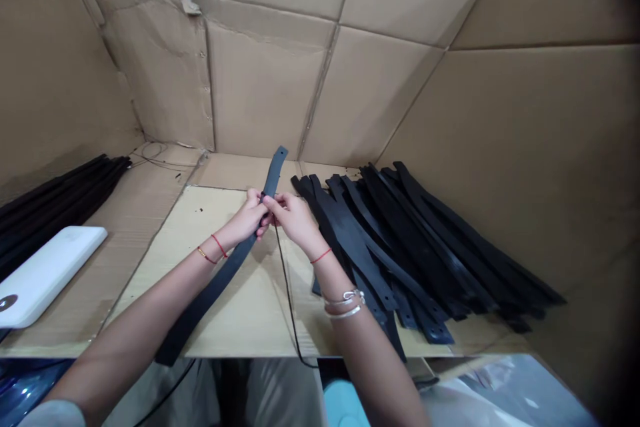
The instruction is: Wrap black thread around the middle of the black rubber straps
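My left hand [247, 220] and my right hand [294, 219] meet at the middle of a long, flat black rubber strap [213, 293], both gripping it. Its upper end rises past my fingers and its lower end slants toward me across a pale wooden board [165, 280]. A thin black cord [286, 293] hangs from between my hands down past the board's front edge. Just right of my right hand lies a heap of similar black straps [415, 247], some with holes at their ends.
Corrugated cardboard [280, 67] lines the back and sides. At the left lie a white power bank [47, 273] and a bundle of long black strips [55, 210]. A thin wire coil [155, 157] lies on the cardboard at the back left.
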Action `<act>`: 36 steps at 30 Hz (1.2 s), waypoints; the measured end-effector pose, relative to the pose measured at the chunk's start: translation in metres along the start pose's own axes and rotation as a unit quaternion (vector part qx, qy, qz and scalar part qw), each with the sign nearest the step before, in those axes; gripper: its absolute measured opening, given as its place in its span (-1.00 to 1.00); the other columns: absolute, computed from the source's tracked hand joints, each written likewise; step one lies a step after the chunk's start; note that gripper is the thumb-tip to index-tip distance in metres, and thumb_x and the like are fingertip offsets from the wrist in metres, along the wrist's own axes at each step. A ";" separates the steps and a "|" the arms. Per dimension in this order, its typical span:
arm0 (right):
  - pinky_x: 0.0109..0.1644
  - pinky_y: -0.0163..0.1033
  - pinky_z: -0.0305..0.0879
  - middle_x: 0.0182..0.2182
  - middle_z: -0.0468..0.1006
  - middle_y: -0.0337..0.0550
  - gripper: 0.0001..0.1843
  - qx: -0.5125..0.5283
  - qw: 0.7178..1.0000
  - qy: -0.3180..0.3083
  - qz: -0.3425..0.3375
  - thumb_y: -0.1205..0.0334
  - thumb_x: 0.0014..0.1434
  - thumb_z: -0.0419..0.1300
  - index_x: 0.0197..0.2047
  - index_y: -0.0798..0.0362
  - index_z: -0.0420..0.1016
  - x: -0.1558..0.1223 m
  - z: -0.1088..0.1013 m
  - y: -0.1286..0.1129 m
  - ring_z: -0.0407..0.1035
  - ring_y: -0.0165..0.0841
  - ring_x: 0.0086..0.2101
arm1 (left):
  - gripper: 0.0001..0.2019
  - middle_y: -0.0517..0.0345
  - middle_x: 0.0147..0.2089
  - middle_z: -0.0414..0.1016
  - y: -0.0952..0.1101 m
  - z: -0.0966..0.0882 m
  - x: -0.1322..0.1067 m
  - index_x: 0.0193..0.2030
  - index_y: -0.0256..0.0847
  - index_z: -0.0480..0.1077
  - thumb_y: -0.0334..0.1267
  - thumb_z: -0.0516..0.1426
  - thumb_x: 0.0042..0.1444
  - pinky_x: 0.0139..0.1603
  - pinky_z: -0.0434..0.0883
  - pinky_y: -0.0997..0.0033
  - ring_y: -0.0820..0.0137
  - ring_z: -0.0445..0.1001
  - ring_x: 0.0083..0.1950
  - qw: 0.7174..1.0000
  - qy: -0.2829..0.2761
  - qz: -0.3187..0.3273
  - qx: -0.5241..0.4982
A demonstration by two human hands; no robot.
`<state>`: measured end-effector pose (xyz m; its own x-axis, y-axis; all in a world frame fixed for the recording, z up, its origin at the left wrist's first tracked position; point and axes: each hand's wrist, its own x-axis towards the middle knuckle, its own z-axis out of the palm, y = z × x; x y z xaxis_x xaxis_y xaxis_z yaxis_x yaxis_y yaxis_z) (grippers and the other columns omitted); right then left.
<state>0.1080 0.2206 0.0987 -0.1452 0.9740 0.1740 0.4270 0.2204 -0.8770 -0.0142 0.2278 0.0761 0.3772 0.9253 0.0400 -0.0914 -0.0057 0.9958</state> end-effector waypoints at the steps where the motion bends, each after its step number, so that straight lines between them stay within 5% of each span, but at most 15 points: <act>1: -0.35 -0.39 0.26 -0.47 0.49 -0.09 -0.69 0.004 1.000 0.005 -0.001 0.07 0.19 0.12 -0.27 0.21 0.40 0.002 0.004 0.002 0.37 -0.48 -0.47 | -0.70 0.45 -0.60 0.11 -0.004 -0.005 0.002 -0.20 -0.14 -0.13 -0.05 -0.05 0.16 -0.73 0.15 0.62 0.60 0.08 -0.72 1.000 0.005 0.000 0.001; 8: -0.35 -0.39 0.27 -0.38 0.45 -0.10 -0.76 -0.010 0.999 -0.004 -0.043 0.15 0.13 0.17 -0.33 0.19 0.37 0.001 0.025 0.018 0.34 -0.51 -0.46 | -0.74 0.44 -0.58 0.15 -0.015 -0.029 0.004 -0.18 -0.13 -0.12 -0.24 -0.04 0.09 -0.74 0.17 0.59 0.58 0.11 -0.71 0.998 0.051 -0.013 0.017; 12: -0.41 -0.41 0.27 -0.36 0.39 -0.15 -0.79 0.092 0.995 -0.025 -0.033 0.18 0.12 0.14 -0.35 0.16 0.23 -0.007 0.033 0.017 0.30 -0.55 -0.49 | -0.75 0.45 -0.60 0.15 -0.016 -0.031 0.005 -0.18 -0.14 -0.12 -0.25 -0.06 0.07 -0.73 0.17 0.60 0.56 0.13 -0.72 0.998 0.053 -0.015 0.017; 16: -0.60 -0.52 -0.11 -0.57 0.17 -0.35 -0.76 0.301 0.949 -0.072 0.065 0.16 0.07 0.14 -0.34 0.13 0.17 -0.008 0.022 0.008 -0.01 -0.66 -0.64 | -0.71 0.46 -0.59 0.14 -0.014 -0.030 0.001 -0.16 -0.12 -0.11 -0.19 -0.03 0.06 -0.72 0.18 0.61 0.59 0.10 -0.71 0.999 0.038 -0.015 0.012; 21: -0.61 -0.44 -0.39 -0.68 -0.13 -0.43 -0.70 0.349 0.931 -0.011 0.109 0.10 -0.03 0.21 -0.46 0.19 0.29 -0.006 0.007 0.008 -0.27 -0.67 -0.68 | -0.74 0.45 -0.60 0.13 -0.007 -0.023 -0.008 -0.15 -0.10 -0.11 -0.17 -0.05 0.10 -0.76 0.15 0.56 0.54 0.09 -0.72 1.000 0.008 0.003 0.001; 24: -0.60 -0.41 -0.36 -0.70 -0.04 -0.40 -0.57 0.317 0.947 0.021 0.056 -0.03 -0.09 0.32 -0.46 0.22 0.38 -0.009 0.008 0.006 -0.22 -0.68 -0.67 | -0.74 0.45 -0.61 0.13 0.000 -0.019 -0.010 -0.14 -0.09 -0.11 -0.19 -0.05 0.10 -0.78 0.14 0.56 0.54 0.06 -0.73 0.999 0.013 0.019 -0.026; 28: -0.60 -0.41 -0.31 -0.69 0.07 -0.36 -0.60 0.322 0.944 0.064 0.026 0.06 -0.18 0.40 -0.50 0.23 0.40 -0.012 0.014 0.002 -0.15 -0.68 -0.66 | -0.76 0.45 -0.62 0.11 0.009 -0.017 -0.014 -0.14 -0.08 -0.11 -0.24 -0.06 0.11 -0.79 0.12 0.56 0.55 0.02 -0.74 0.995 0.017 0.038 -0.088; 36: -0.62 -0.42 -0.33 -0.71 0.05 -0.40 -0.62 0.381 0.923 0.028 0.036 0.13 -0.21 0.42 -0.52 0.21 0.35 -0.007 0.019 0.007 -0.18 -0.69 -0.69 | -0.76 0.46 -0.59 0.06 0.014 -0.016 -0.023 -0.13 -0.07 -0.09 -0.24 -0.05 0.12 -0.79 0.10 0.64 0.60 0.01 -0.75 0.982 -0.019 0.086 -0.169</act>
<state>0.0954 0.2144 0.0825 -0.0862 0.9905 0.1070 -0.3223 0.0739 -0.9438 -0.0394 0.2126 0.0874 0.3636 0.9067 0.2139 -0.4543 -0.0279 0.8904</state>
